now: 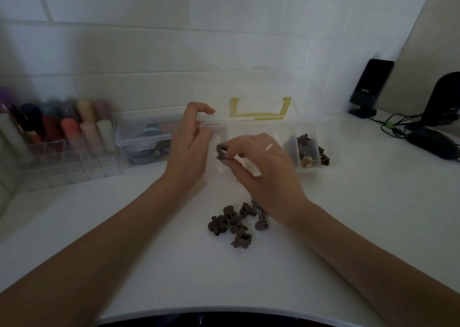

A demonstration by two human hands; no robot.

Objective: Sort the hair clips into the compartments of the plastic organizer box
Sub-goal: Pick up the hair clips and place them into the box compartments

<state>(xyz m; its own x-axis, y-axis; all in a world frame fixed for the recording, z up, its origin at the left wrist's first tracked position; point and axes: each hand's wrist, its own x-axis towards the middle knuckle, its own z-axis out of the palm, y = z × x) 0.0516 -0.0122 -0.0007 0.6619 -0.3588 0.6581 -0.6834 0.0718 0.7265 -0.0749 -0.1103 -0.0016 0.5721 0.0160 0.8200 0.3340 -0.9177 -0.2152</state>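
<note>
The organizer box [308, 137] is partly hidden: both hands cover its middle compartments, so what lies in them cannot be told; its clear walls blur into the surface [149, 264]; left of the box, the colored bottles [74, 127] are smeared and cut by the frame edge; right of it, a dark object [445, 100] is cut off; the speaker's [368, 88] lettering is unreadable.
</note>
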